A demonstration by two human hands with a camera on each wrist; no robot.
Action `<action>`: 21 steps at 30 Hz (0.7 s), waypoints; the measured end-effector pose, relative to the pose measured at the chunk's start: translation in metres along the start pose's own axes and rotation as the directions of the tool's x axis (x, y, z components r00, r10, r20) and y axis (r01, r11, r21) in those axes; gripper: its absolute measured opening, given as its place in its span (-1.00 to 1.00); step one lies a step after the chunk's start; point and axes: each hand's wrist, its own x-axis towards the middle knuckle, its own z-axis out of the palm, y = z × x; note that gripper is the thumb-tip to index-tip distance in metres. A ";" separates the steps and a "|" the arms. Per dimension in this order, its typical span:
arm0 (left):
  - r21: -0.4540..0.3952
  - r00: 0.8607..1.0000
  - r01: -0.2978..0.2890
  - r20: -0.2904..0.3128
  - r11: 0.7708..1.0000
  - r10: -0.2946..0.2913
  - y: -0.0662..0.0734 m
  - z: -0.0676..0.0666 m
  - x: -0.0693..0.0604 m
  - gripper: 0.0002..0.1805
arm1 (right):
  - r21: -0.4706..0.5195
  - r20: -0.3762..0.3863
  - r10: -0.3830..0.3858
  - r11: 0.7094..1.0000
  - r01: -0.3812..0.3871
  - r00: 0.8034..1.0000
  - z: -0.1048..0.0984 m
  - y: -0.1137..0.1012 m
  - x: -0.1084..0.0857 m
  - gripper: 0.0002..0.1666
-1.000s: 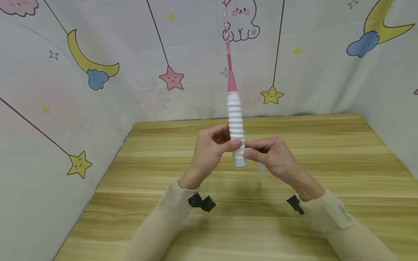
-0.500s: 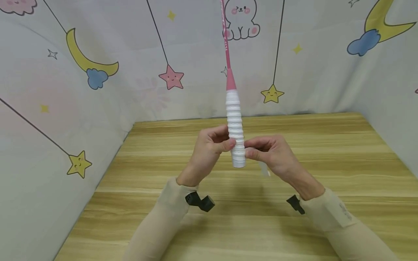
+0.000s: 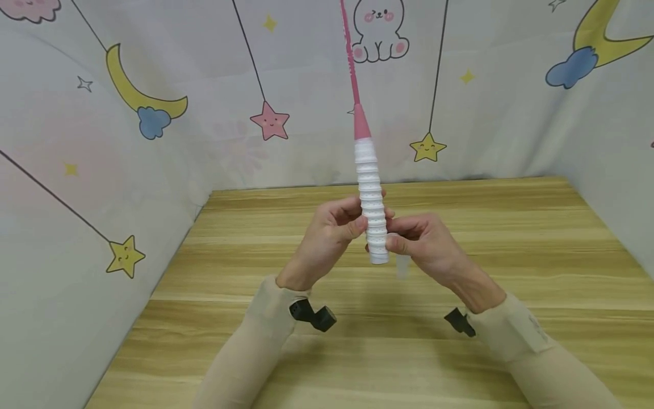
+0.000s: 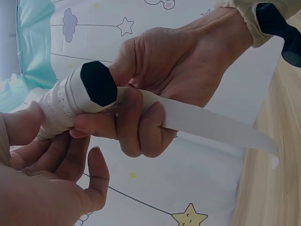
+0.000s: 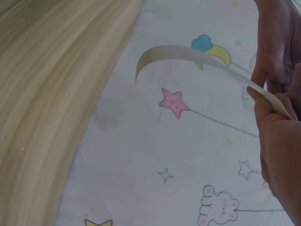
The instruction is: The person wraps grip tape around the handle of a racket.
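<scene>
A badminton racket, its pink shaft [image 3: 352,68] running up out of the head view, stands nearly upright above the table. Its handle [image 3: 372,199] is covered in a white, ribbed and perforated grip. My left hand [image 3: 329,230] holds the lower handle, thumb along its left side and fingers behind. Close to the handle's end, on the right, my right hand [image 3: 431,244] pinches a pale strip of tape [image 4: 211,123]. The strip's free end trails past that hand and curls in the right wrist view. A black butt end [image 4: 99,84] faces the left wrist camera. The racket head is out of view.
A wood-grain table [image 3: 317,363] lies below both hands. Printed cloth walls [image 3: 153,216] with stars and moons enclose its back and sides. A small black camera [image 3: 313,315] sits on the left wrist, another [image 3: 461,322] on the right.
The handle's lower end has shifted slightly right and the racket tilts a little more. My left thumb has slid off the handle's front to its left side. The strip's loose end has swung.
</scene>
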 end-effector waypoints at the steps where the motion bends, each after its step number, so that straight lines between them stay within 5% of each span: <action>1: 0.003 1.000 0.004 0.005 1.000 -0.004 0.000 0.000 0.000 0.09 | -0.009 -0.018 -0.009 1.000 0.008 1.000 0.000 0.000 0.000 -0.78; 5: 0.079 1.000 0.015 -0.009 0.997 -0.014 0.003 0.000 -0.001 -0.29 | -0.043 -0.088 -0.023 0.999 0.019 0.996 0.003 -0.003 -0.002 -0.75; 8: 0.201 0.996 0.026 -0.087 0.979 -0.009 0.005 0.003 -0.001 -0.54 | -0.063 -0.132 -0.027 0.998 0.019 0.991 0.004 -0.005 -0.003 -0.70; 13: 0.378 0.967 0.051 -0.251 0.924 0.049 0.005 0.012 0.001 -0.56 | -0.125 -0.174 -0.038 0.992 0.016 0.984 0.007 -0.006 -0.004 -0.70; 16: 0.394 0.951 0.042 -0.298 0.918 0.085 0.004 0.014 0.002 -0.57 | -0.180 -0.197 -0.026 0.984 -0.010 0.980 0.008 -0.008 -0.004 -0.78; 21: 0.320 0.943 0.034 -0.323 0.947 0.076 0.005 0.013 0.003 -0.66 | -0.260 -0.218 0.025 0.962 -0.083 0.976 0.007 -0.013 -0.005 -0.57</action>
